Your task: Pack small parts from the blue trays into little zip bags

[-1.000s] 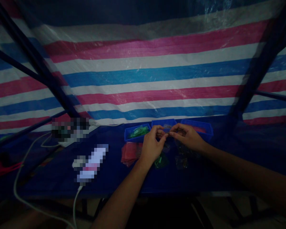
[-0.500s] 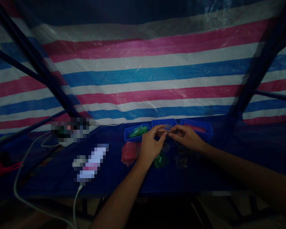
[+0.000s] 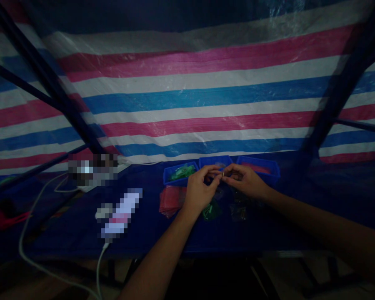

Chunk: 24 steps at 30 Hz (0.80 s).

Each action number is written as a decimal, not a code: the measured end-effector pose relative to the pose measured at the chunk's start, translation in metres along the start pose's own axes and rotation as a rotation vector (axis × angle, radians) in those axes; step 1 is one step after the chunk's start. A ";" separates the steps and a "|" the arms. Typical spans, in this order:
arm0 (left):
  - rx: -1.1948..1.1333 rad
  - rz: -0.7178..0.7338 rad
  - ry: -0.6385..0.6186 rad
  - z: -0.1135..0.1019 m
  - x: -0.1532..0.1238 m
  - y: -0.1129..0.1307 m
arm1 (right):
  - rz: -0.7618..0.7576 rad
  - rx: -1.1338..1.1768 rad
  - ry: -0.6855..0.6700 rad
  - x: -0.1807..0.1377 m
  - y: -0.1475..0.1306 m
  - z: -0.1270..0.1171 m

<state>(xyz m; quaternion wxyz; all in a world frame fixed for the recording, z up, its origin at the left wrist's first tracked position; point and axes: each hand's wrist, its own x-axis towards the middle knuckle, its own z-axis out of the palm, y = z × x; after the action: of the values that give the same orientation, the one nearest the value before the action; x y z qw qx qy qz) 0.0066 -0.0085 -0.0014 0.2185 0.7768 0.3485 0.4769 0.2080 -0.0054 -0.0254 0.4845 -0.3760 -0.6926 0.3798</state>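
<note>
My left hand (image 3: 200, 188) and my right hand (image 3: 245, 180) meet fingertip to fingertip above the dark blue table (image 3: 268, 233). Both are pinched on a tiny pale object (image 3: 223, 174) between them, too small to name. Behind the hands stand three small blue trays: the left tray (image 3: 178, 173) holds green pieces, the middle tray (image 3: 215, 161) is partly hidden by my fingers, the right tray (image 3: 260, 165) holds something red. Below the hands lie small clear bags, one with green contents (image 3: 211, 211) and another (image 3: 238, 212) beside it.
A red packet pile (image 3: 170, 200) lies left of my left hand. Further left sit a blurred white device (image 3: 121, 217) with a white cable (image 3: 28, 233) running off the table's front edge. A striped pink, white and blue tarp (image 3: 187, 100) hangs behind; dark poles cross at left and right.
Both hands have stayed in place with only slight finger movement. A small pale glint now shows between the fingertips.
</note>
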 end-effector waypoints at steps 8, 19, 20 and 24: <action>0.074 0.065 -0.001 0.000 -0.001 0.004 | 0.008 -0.034 -0.018 -0.001 0.000 -0.001; 0.009 0.021 0.034 0.001 0.000 0.000 | 0.015 -0.029 0.014 0.000 -0.001 -0.001; 0.016 0.028 0.043 0.001 0.000 0.000 | 0.021 -0.020 0.023 0.000 -0.002 -0.001; 0.137 0.112 0.094 -0.001 0.000 0.002 | 0.057 0.008 0.111 0.003 -0.002 -0.002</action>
<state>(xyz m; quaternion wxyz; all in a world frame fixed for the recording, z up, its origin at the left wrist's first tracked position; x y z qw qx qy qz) 0.0064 -0.0098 0.0001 0.1211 0.7851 0.3460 0.4992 0.2091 -0.0037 -0.0217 0.5127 -0.4141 -0.6520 0.3749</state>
